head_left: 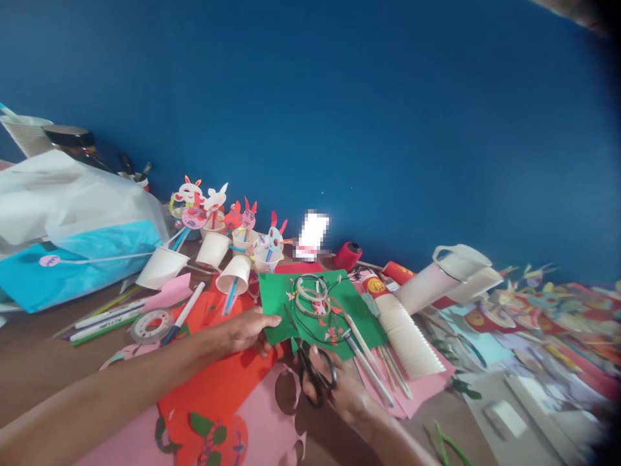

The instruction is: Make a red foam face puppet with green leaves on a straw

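My left hand (250,331) pinches the near left corner of a sheet of green paper (274,291), thumb on top. My right hand (344,391) has its fingers in the black handles of a pair of scissors (317,378). The scissor blades are at the near edge of the green paper and are partly hidden by it. On the green paper lie coiled loops (313,298) of pale and dark cord or wire, and small red paper scraps (334,333). Red-orange paper (218,382) and pink paper (272,427) with cut-out holes lie below my hands.
Paper cups (162,266) with paper animal faces on straws stand at the back left. Left are a tape roll (151,325), pens and a plastic bag (72,200). Right are a stack of cups (407,336), a pitcher (463,259), and green-handled scissors (449,446). A blue wall rises behind.
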`<state>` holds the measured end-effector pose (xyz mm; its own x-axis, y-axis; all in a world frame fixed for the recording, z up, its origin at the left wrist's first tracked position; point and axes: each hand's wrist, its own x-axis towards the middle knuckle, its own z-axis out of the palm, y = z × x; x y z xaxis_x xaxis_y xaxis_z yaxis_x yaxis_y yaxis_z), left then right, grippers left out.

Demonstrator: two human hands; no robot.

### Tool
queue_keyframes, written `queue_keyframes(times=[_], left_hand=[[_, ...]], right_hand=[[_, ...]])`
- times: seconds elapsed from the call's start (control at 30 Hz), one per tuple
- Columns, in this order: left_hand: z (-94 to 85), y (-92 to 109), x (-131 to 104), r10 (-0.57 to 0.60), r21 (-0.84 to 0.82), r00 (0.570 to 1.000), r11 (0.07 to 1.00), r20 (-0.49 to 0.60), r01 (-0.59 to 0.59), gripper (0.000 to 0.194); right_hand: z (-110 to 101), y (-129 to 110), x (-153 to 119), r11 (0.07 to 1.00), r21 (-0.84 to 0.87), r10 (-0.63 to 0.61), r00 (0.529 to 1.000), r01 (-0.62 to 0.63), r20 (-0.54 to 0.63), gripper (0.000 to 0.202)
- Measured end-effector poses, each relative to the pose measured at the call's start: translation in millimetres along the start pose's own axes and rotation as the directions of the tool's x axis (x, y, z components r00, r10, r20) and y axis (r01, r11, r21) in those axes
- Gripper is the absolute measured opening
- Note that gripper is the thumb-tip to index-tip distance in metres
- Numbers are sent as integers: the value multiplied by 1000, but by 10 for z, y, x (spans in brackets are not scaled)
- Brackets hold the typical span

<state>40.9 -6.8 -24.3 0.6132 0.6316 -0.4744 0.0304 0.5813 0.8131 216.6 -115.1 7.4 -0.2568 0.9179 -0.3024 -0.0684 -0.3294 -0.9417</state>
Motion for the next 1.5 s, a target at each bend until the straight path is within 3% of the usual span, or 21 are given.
queue_keyframes(times=[0.3, 0.6, 0.83, 0.97, 1.17, 1.37, 1.5], left_hand=[[-5, 77, -38, -43, -29, 998, 999, 34, 44, 25], [14, 92, -52, -98, -24, 993, 995, 72, 100, 23], [19, 118, -71, -149, -47, 986, 987, 76, 152, 28], [27, 120, -58, -183, -83, 980, 978, 79, 189, 40], [35, 79, -14, -98, -128, 994, 987, -48, 92, 24], [31, 58, -23, -70, -105, 997, 992, -30, 66, 21], [8, 47, -5, -70, -107, 997, 992, -17, 68, 25]], right_hand=[[-27, 50, 19, 1000, 15, -2, 1000, 2, 0, 45], [-38, -90, 34, 999, 9, 40, 999, -40, 14, 50], [-93, 86, 75, 1000, -30, -1, 1000, 1, 14, 42], [-98, 102, 44, 1000, -3, 1, 1000, -1, 26, 40], [-70, 12, -23, 996, 85, 37, 999, -40, 34, 43], [-66, -66, -40, 987, 131, 88, 995, -93, 43, 46], [-72, -68, -12, 994, 74, 71, 996, -75, 50, 46]])
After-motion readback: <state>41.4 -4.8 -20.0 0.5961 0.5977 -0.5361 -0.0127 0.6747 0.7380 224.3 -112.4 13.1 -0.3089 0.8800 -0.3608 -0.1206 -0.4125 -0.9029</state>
